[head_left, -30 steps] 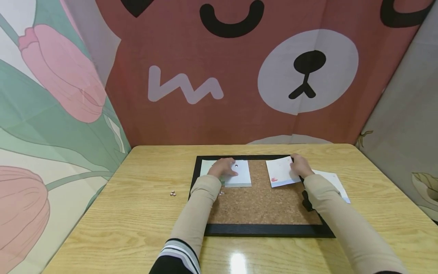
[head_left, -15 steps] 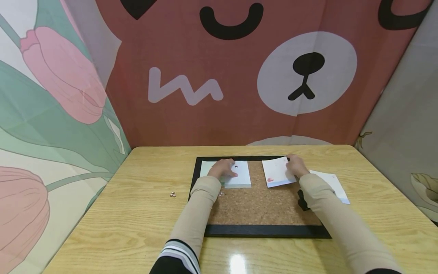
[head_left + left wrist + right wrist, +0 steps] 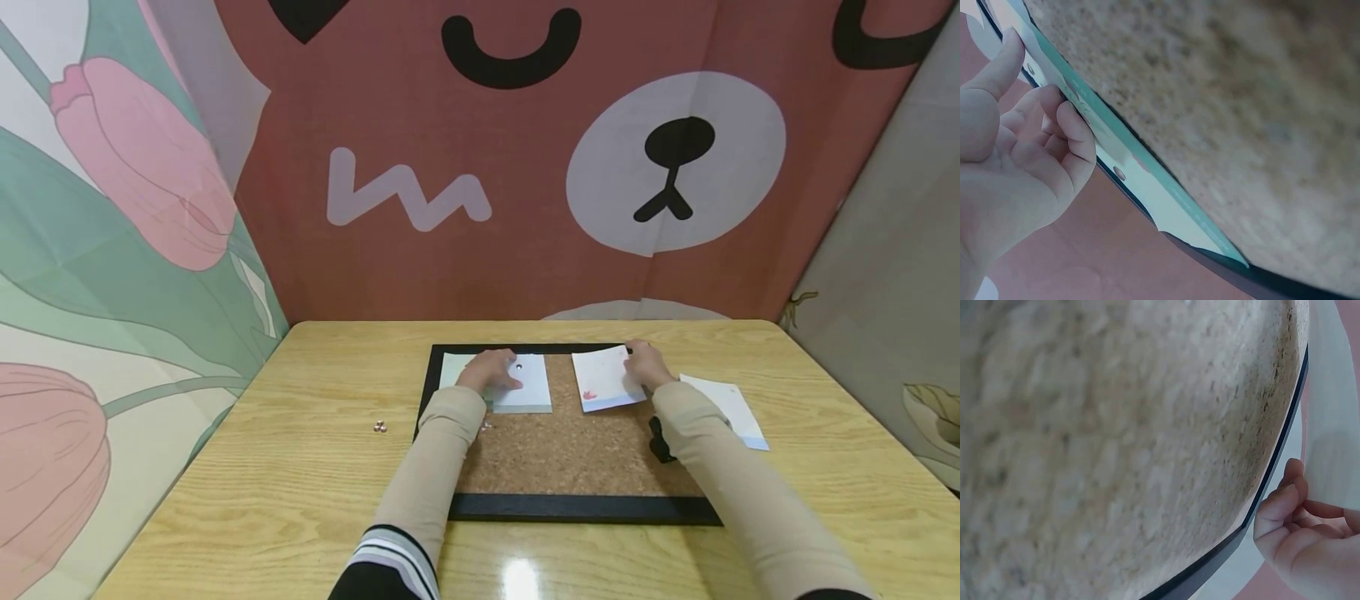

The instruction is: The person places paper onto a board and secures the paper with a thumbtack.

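My left hand rests on two notes at the top left of a cork board. Its thumb lies on a white note, and its bent fingers touch a pale green note. A thumbtack sits in the green note, and another tack is in the white one. Over the board's upper right, my right hand pinches the edge of a second white note with a small red print. In the right wrist view, that note stands off the cork between thumb and fingers.
Several copper-coloured tacks lie on the wooden table, left of the board. Small clear bits sit on the cork below the left hand. Another white note lies right of the board, partly behind the right sleeve. Printed cloth surrounds the table.
The right hand has moved a little left with its white note, bringing it closer to the left note. My left hand stays where it was.
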A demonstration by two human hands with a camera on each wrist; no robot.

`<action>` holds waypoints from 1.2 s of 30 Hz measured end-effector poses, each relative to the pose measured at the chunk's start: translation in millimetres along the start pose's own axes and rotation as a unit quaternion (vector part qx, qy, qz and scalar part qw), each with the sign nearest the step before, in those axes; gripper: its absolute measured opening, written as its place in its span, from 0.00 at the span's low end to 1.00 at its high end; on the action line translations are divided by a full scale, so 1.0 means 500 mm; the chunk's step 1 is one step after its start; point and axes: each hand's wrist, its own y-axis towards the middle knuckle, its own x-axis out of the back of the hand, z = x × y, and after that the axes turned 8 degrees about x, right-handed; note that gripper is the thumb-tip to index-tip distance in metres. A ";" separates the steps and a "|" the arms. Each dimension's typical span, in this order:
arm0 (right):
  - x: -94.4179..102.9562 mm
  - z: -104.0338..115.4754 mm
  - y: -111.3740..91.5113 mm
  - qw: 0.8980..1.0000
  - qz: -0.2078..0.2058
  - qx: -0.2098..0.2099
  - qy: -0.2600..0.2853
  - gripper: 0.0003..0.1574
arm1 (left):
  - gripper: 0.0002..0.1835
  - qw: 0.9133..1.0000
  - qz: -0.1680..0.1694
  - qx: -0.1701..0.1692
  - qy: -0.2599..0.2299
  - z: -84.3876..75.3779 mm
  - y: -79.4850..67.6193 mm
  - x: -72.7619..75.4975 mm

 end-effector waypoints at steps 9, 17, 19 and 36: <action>-0.012 0.003 0.004 1.000 0.002 -0.002 0.017 0.27 | 0.33 1.000 0.000 0.002 0.001 -0.002 0.002 0.000; -0.020 0.010 0.009 1.000 -0.001 0.004 0.029 0.27 | 0.33 1.000 -0.004 0.005 0.001 -0.004 0.001 0.000; -0.023 0.013 0.010 0.999 -0.002 0.002 0.033 0.27 | 0.33 1.000 -0.004 0.004 0.002 -0.004 0.002 0.000; -0.041 0.030 0.018 0.999 0.022 -0.021 0.036 0.27 | 0.33 1.000 -0.005 -0.005 0.009 -0.004 -0.005 0.001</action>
